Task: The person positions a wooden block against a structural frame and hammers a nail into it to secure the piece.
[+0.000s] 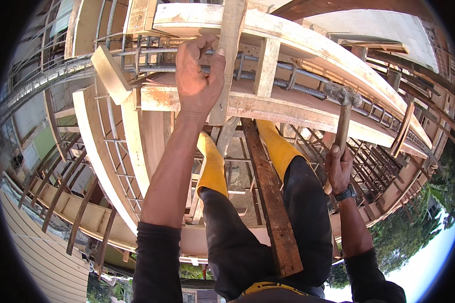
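Note:
My right hand (340, 166) is wrapped round the wooden handle of a hammer (343, 123), which stands upright with its metal head over the right part of the wooden beam form (308, 110). Farther left, my left hand (199, 76) is raised over the same form, its fingers curled in and its thumb against the edge of a short wooden board (229, 55). Anything small between those fingers is too hidden to make out. That board lies across the form's two sides. A second wooden crosspiece (266, 68) spans them just to its right.
Steel reinforcing bars (306, 90) run inside the form. A tilted wood block (111, 76) rests at the left, by another form (103, 151) with bars. Below me a dark plank (270, 202) passes between my legs in yellow boots (212, 161). Wooden props (374, 156) stand lower down.

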Demonstrator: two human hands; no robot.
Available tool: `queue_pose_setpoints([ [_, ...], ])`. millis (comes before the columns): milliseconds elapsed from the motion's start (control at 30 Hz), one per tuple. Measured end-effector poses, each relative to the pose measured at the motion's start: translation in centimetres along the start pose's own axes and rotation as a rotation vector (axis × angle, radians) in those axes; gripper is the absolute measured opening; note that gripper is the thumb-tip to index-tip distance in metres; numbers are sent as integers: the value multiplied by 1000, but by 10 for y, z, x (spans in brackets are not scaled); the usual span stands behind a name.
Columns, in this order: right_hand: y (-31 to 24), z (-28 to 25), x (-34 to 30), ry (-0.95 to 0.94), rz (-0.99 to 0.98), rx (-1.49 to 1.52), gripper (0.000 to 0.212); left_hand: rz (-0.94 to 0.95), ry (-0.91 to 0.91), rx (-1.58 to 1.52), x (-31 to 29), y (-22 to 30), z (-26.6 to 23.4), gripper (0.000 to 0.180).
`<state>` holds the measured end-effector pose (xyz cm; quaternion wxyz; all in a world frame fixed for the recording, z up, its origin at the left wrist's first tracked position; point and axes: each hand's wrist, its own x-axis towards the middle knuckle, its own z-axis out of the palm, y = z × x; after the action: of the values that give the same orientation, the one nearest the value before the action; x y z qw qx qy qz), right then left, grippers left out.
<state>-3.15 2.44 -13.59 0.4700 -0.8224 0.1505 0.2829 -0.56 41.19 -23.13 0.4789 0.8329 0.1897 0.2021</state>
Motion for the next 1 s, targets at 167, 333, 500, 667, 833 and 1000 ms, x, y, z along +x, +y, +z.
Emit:
queue_pose_setpoints([
  [167,3,-13,19,110,-156,-428,25,178,-156,267,91,4,48,37],
  [333,26,-19,8,-54,-52,-252,34,466,-336,607,109,-7,111,51],
  [500,76,-31,-73,-127,133,-190,50,339,-691,698,117,-3,162,53],
  [667,169,-22,-136,-42,284,-92,53,202,-809,675,115,15,181,53],
  [833,186,47,-59,33,251,38,50,222,-710,650,109,5,187,50],
  [1000,188,50,-53,45,190,73,46,238,-674,544,103,13,176,46],
])
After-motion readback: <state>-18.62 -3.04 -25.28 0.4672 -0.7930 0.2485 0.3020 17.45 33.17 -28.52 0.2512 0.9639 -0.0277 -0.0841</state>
